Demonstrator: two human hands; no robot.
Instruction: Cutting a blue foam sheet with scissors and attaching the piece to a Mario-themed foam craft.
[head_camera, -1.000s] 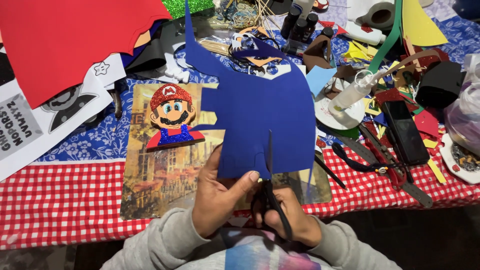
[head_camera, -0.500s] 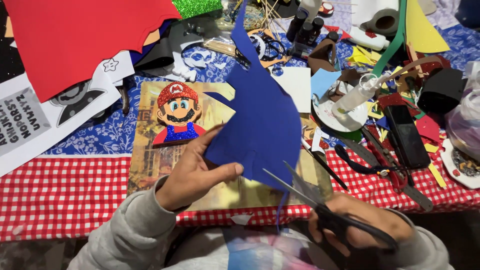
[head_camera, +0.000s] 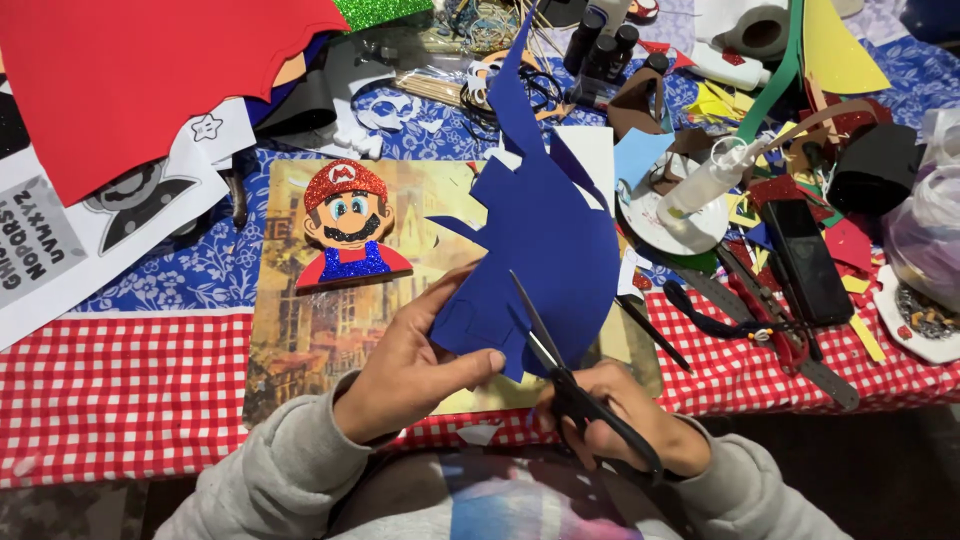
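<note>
My left hand (head_camera: 415, 365) pinches the lower left edge of a dark blue foam sheet (head_camera: 545, 225), holding it up over the table. My right hand (head_camera: 625, 415) grips black scissors (head_camera: 560, 370) whose blades are parted and biting into the sheet's bottom edge. Behind the sheet lies a glittery foam figure of a moustached character in a red cap (head_camera: 347, 225), resting on a picture board (head_camera: 320, 320).
A large red foam sheet (head_camera: 130, 80) covers the far left. Printed paper templates (head_camera: 60, 240) lie beside it. A glue bottle on a white plate (head_camera: 700, 185), a black phone (head_camera: 805, 260), foam scraps and small bottles (head_camera: 600, 45) crowd the right. A red checked cloth (head_camera: 120, 395) covers the near edge.
The scissors moved from the lower right back to the blue sheet's bottom edge, and their blades now cut into it. My left hand turned the sheet and shifted its grip lower.
</note>
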